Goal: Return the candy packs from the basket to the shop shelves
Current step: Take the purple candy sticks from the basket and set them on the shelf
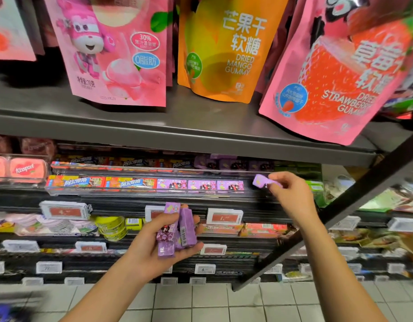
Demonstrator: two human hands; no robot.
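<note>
Here the left hand (159, 242) grips several slim purple candy packs (177, 228); the right hand (291, 194) pinches one small purple pack (261, 181) beside the clear plastic shelf tray (154, 192)

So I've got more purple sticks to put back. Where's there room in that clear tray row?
Free: the tray stretch right of the purple packs, where the right hand holds a purple stick. Crowded: leftward, orange packs fill it end to end.

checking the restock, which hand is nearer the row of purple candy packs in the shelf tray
Right. The right hand pinches one purple pack just beside the tray row; the left hand grips several purple packs lower down.
</note>
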